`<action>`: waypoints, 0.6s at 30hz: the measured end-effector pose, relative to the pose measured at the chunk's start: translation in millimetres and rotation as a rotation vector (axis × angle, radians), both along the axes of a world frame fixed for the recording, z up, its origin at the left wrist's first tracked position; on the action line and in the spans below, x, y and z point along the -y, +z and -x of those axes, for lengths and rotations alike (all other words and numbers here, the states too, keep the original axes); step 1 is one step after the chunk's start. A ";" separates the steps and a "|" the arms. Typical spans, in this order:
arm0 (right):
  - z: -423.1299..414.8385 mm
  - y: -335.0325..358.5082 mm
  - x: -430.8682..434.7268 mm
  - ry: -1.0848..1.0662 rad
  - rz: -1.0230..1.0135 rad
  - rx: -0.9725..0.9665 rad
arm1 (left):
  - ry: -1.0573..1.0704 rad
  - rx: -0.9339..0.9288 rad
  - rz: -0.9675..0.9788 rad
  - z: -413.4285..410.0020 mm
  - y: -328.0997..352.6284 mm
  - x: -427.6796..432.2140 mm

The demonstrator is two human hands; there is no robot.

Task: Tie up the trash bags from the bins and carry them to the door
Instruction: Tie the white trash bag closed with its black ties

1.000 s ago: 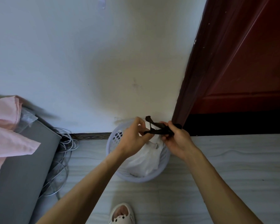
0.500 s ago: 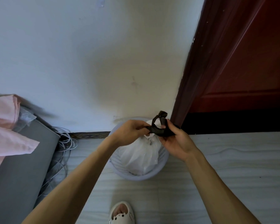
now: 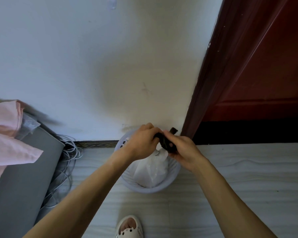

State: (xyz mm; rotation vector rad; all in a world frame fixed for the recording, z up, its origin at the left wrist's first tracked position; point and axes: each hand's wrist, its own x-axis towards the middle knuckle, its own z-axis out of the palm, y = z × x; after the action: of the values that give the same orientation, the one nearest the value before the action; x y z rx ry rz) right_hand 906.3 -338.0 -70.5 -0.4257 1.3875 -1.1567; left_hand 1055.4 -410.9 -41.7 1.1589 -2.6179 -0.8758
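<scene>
A white trash bag (image 3: 151, 169) sits gathered inside a pale lavender perforated bin (image 3: 155, 188) on the floor against the wall. Its dark drawstring ties (image 3: 166, 143) are bunched at the bag's neck. My left hand (image 3: 141, 143) and my right hand (image 3: 183, 152) meet above the bin, both gripping the dark ties, with one tie end sticking up behind my right fingers. The knot itself is hidden by my fingers.
A dark red door (image 3: 265, 74) and its frame stand right of the bin. A grey mattress (image 3: 21, 177) with pink cloth (image 3: 5, 134) lies at the left beside coiled white cables (image 3: 67, 160). My white slipper (image 3: 129, 227) is at the bottom.
My hands have drawn closer together over the bag's neck. The loop of tie seen standing up half a second ago is pulled down, leaving only a short end showing.
</scene>
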 end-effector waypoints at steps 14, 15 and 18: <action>-5.6 15.2 -8.2 0.079 0.350 -0.352 | 0.047 -0.067 -0.858 -28.9 10.8 33.1; -4.9 18.4 -9.4 0.154 0.365 -0.360 | 0.060 -0.075 -0.925 -29.0 10.8 34.4; -3.6 25.0 -11.8 0.319 0.395 -0.418 | 0.060 -0.065 -1.050 -28.6 8.7 35.4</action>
State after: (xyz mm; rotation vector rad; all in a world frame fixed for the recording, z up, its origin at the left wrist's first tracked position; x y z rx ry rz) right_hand 909.9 -326.1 -45.5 -1.1823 1.3711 -1.1101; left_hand 1084.0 -446.4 -33.0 1.2933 -1.9876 -2.3386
